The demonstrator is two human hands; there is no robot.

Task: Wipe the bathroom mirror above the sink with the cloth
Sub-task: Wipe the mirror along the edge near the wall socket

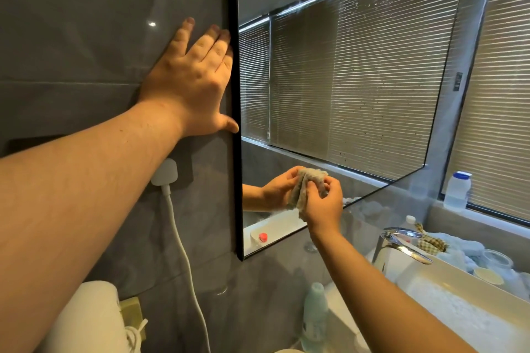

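pressing flat on the grey tiled wall point(86, 23), the left hand point(189, 80) lies with fingers straight beside the black-framed rectangular mirror point(344, 80). the right hand point(322, 203) pinches the crumpled beige cloth point(304, 195) against the mirror's lower edge, above the white sink point(459, 304).

Large black-framed rectangular wall mirror point(344, 80), water droplets at its 1 o'clock, reflecting slatted blinds. Small beige crumpled terry cloth point(301, 195) bunched against the glass at 6 o'clock.
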